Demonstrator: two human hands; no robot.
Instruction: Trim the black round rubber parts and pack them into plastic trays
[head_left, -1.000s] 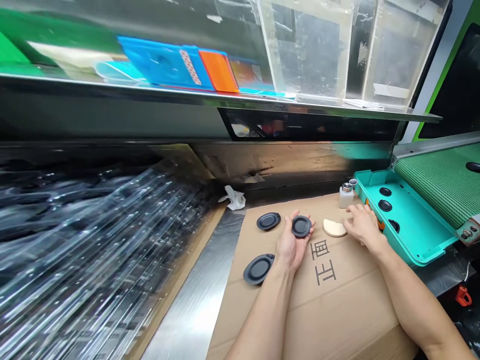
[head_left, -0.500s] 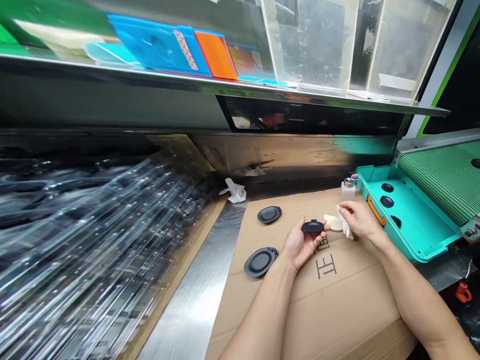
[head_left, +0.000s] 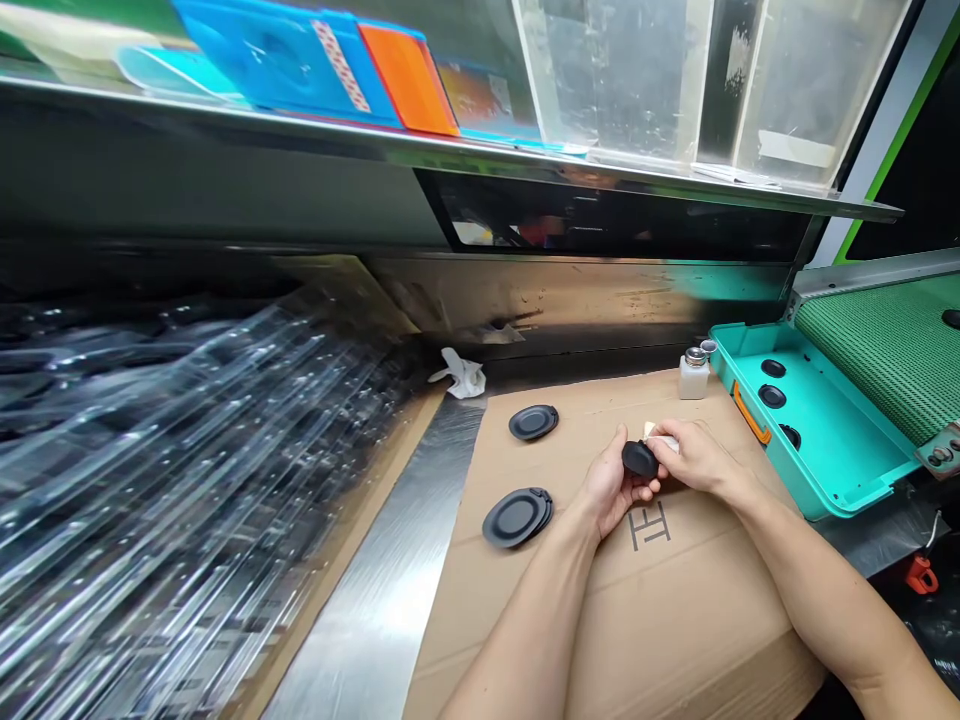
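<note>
My left hand (head_left: 606, 490) is closed around a small round black plastic lid (head_left: 639, 459), held tilted above the cardboard sheet (head_left: 622, 620). From the right, my right hand (head_left: 697, 460) pinches a white cloth (head_left: 663, 439) at the lid's upper edge. The hands nearly meet, and the fingers cover much of the cloth. Left of them, a black lid (head_left: 533, 422) lies flat on the cardboard, with more black lids (head_left: 516, 518) nearer to me, seemingly overlapping.
A small bottle with a metal top (head_left: 694, 374) stands beside a turquoise tray (head_left: 840, 440) holding several black round pieces. Behind the tray runs a green conveyor belt (head_left: 885, 330). Clear plastic packaging (head_left: 187, 500) fills the left side. A crumpled white tissue (head_left: 461, 374) lies at the back.
My right hand has moved left with the cloth, up against the lid. In my left hand the lid has tipped to show its round face. The cream pad is now mostly hidden.
</note>
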